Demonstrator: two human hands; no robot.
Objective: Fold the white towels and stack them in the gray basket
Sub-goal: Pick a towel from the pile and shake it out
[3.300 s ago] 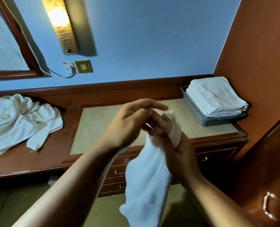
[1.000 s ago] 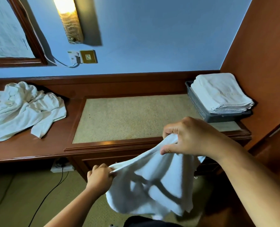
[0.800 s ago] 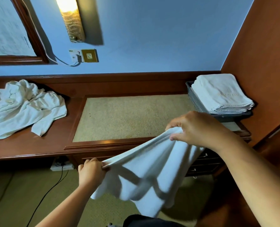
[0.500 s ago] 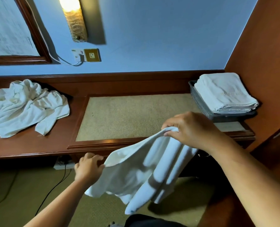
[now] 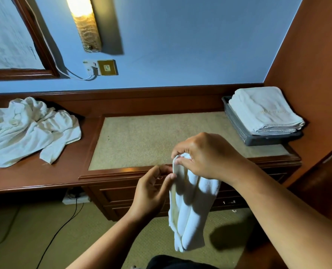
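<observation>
Pinched at its top by the right hand [image 5: 209, 154], a white towel [image 5: 192, 210] hangs in long folds before the desk [image 5: 142, 136], probably so its weight straightens it. The left hand [image 5: 151, 193] touches its left edge with the thumb; whether it grips is unclear. The gray basket [image 5: 237, 123] sits far right, the unfolded heap [image 5: 29, 131] left.

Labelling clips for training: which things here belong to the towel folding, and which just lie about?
Job: hanging towel, right hand gripping its top, left hand beside it, unfolded towel heap, gray basket, folded stack inside.
Lying about: wall lamp, wall socket, mirror, floor power strip.
</observation>
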